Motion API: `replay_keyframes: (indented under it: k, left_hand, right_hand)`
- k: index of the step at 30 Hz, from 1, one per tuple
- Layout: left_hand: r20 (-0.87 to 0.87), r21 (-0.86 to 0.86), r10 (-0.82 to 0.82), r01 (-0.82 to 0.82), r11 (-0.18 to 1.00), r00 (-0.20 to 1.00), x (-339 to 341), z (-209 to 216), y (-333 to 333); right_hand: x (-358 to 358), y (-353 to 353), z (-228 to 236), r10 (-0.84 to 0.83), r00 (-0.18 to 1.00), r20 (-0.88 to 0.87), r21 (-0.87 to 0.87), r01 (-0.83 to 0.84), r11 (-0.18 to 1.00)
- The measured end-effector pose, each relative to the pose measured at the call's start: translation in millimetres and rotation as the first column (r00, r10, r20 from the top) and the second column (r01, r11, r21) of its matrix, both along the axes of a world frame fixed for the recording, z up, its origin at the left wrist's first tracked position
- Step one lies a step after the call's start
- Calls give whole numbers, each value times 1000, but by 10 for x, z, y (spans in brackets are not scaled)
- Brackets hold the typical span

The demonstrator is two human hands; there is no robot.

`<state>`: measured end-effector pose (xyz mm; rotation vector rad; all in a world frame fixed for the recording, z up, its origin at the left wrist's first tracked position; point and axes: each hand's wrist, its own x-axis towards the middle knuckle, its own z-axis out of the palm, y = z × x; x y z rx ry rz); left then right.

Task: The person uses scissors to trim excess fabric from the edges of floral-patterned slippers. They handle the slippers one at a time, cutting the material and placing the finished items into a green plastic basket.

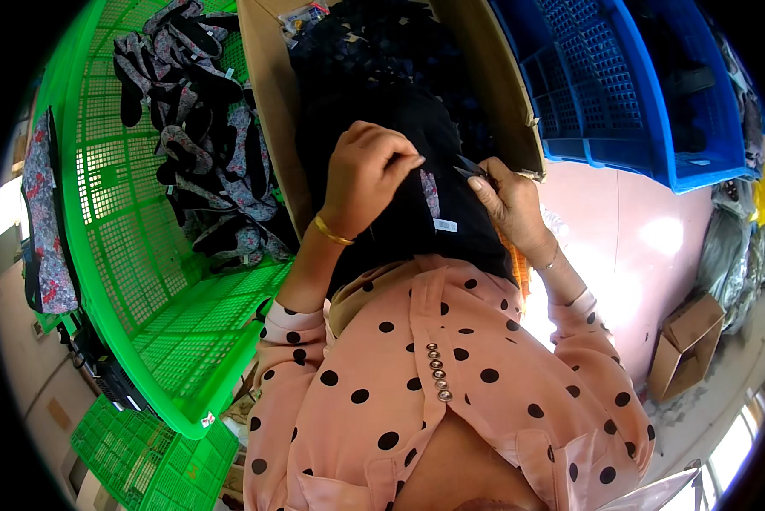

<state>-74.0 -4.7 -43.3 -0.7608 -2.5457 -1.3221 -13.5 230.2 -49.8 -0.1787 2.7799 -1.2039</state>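
Note:
My left hand [361, 179], with a yellow bangle at its wrist, is raised over my lap. Its thumb and fingers are pinched together, and whatever they hold is too small to make out. At the right, my right hand [514, 204] is closed round small dark thread snips [464, 169], whose pointed blades face the left hand. Between and below the hands, a narrow floral fabric piece [431, 192] lies on the black cloth [382, 226] over my lap. A white printed label [445, 226] sits at its near end.
A large green crate [131, 281] at the left holds many floral and black fabric pieces [199, 162]. Ahead stands a cardboard box [272, 94] with dark scraps [374, 51] in it. Blue crates [647, 102] stand at the far right, and a small open carton [687, 342] rests lower down.

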Motion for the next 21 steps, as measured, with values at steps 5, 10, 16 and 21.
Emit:
replay_keyframes:
  k: [5,10,16,21]
  left_hand:
    - [296,210,10,-75,975,955,13,-18,-167]
    - [402,223,-26,-70,972,915,30,-24,-118]
    - [445,272,-60,-71,960,893,-18,-28,-104]
    - [442,260,-57,-67,963,895,-34,-38,-96]
  right_hand:
    - [-40,-30,-17,25,999,-34,2,-25,1000]
    - [-120,-120,36,120,981,-152,124,-101,987]
    - [-317,-272,105,201,955,-217,305,-129,944]
    - [-387,-325,167,259,938,-232,349,-168,922]
